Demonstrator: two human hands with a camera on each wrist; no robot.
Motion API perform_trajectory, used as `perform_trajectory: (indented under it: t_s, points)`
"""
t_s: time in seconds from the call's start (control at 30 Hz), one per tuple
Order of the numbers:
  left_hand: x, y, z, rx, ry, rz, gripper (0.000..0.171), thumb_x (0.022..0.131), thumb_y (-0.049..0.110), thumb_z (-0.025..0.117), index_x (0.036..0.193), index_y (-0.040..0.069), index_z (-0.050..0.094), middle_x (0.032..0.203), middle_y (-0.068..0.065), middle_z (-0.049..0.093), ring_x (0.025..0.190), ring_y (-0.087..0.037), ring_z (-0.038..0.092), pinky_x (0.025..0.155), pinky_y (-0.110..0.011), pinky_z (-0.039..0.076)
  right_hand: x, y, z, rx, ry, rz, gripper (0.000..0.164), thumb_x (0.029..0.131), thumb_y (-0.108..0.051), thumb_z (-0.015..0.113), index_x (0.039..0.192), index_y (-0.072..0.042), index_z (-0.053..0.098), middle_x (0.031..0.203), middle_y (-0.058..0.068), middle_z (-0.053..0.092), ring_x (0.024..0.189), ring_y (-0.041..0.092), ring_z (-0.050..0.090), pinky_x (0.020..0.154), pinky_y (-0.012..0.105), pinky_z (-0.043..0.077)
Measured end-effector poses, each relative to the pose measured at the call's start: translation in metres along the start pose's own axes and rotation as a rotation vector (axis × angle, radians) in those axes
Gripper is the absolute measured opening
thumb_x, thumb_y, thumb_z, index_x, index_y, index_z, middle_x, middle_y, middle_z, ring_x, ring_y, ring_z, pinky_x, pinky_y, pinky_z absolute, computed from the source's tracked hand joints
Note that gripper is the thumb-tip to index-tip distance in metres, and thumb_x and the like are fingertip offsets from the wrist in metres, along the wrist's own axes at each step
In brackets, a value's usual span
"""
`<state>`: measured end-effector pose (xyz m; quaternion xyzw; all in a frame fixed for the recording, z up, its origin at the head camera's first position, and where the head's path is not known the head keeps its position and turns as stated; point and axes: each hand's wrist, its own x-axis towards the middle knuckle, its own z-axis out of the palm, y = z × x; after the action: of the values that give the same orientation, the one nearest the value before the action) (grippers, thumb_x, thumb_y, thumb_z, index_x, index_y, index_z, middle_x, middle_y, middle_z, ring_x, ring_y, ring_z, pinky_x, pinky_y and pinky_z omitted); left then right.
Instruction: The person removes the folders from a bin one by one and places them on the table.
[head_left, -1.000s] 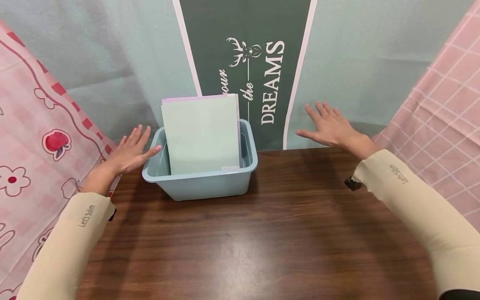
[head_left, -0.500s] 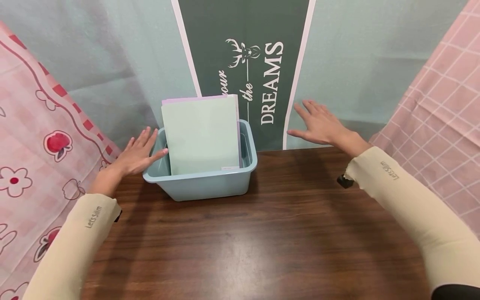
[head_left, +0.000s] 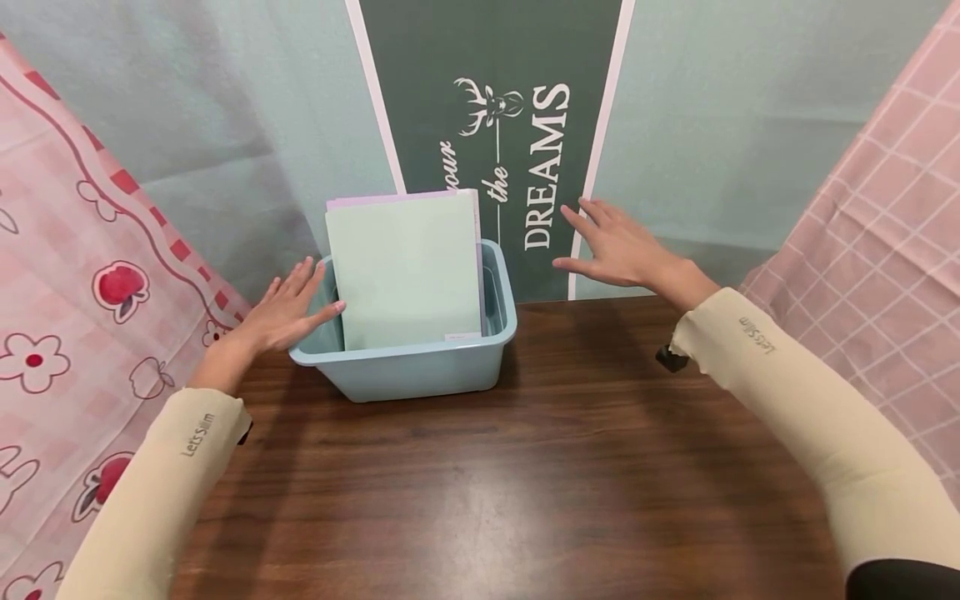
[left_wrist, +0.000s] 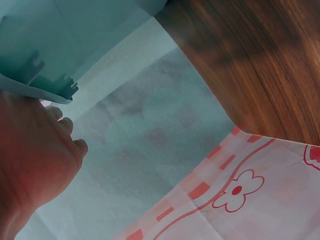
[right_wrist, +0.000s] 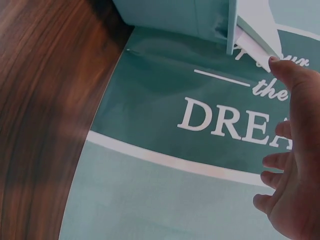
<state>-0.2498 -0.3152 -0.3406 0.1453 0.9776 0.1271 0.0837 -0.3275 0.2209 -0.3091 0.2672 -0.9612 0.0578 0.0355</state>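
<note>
A light blue plastic bin (head_left: 420, 375) stands on the wooden table against the back cloth. Upright in it are thin flat rectangular pieces: a pale green one (head_left: 408, 275) in front with a small label low down, and a purple one (head_left: 360, 201) behind. Whether they are folders or books I cannot tell. My left hand (head_left: 281, 315), fingers spread, is over the bin's left rim; contact is unclear. To the right of the bin, my right hand (head_left: 618, 250) hovers before the cloth with fingers extended and holds nothing. The right wrist view shows that hand (right_wrist: 300, 165) apart from the bin.
Dark wooden table (head_left: 480, 492) extends in front of the bin. Behind hangs a grey-green cloth (head_left: 690, 108) with a dark lettered panel (head_left: 495, 50). Pink patterned cloth (head_left: 45, 250) borders the left, pink checked cloth (head_left: 885, 250) the right.
Both hands have moved inward: the left to the right over the bin's rim, the right leftward toward the bin. The bin and the flat pieces in it have stayed put.
</note>
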Motion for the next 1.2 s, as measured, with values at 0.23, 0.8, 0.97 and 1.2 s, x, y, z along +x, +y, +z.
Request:
perform_trajectory:
  t_s: [0.23, 0.8, 0.97, 1.2]
  points:
    - [0.004, 0.004, 0.001, 0.008, -0.006, -0.005, 0.094, 0.109, 0.065, 0.036, 0.169, 0.007, -0.006, 0.176, -0.021, -0.015, 0.163, -0.04, -0.011, 0.128, -0.063, -0.01, 0.01, -0.011, 0.001, 0.026, -0.006, -0.028, 0.097, 0.101, -0.069, 0.053, 0.171, -0.011, 0.019, 0.175, 0.026, 0.014, 0.162, 0.046, 0.012, 0.128, 0.063, 0.017]
    - [0.016, 0.008, 0.003, 0.016, -0.012, 0.005, 0.097, 0.107, 0.068, 0.036, 0.169, 0.007, -0.008, 0.176, -0.021, -0.014, 0.163, -0.04, -0.011, 0.127, -0.063, -0.01, 0.034, -0.037, 0.008, 0.037, -0.025, -0.075, 0.097, 0.101, -0.069, 0.054, 0.172, -0.016, 0.015, 0.176, 0.022, 0.013, 0.163, 0.04, 0.013, 0.122, 0.063, 0.033]
    - [0.017, 0.008, 0.005, 0.006, -0.005, -0.004, 0.098, 0.107, 0.069, 0.036, 0.169, 0.006, -0.009, 0.175, -0.022, -0.015, 0.163, -0.04, -0.012, 0.128, -0.062, -0.01, 0.04, -0.047, 0.009, 0.066, -0.033, -0.082, 0.097, 0.1, -0.07, 0.054, 0.172, -0.019, 0.014, 0.177, 0.019, 0.011, 0.163, 0.039, 0.012, 0.116, 0.067, 0.039]
    - [0.018, 0.008, 0.007, -0.006, 0.019, -0.002, 0.099, 0.107, 0.068, 0.036, 0.168, 0.004, -0.008, 0.176, -0.022, -0.012, 0.163, -0.039, -0.011, 0.129, -0.061, -0.007, 0.047, -0.057, 0.012, 0.09, -0.051, -0.103, 0.097, 0.101, -0.07, 0.055, 0.172, -0.02, 0.013, 0.177, 0.019, 0.009, 0.164, 0.04, 0.01, 0.126, 0.062, 0.026]
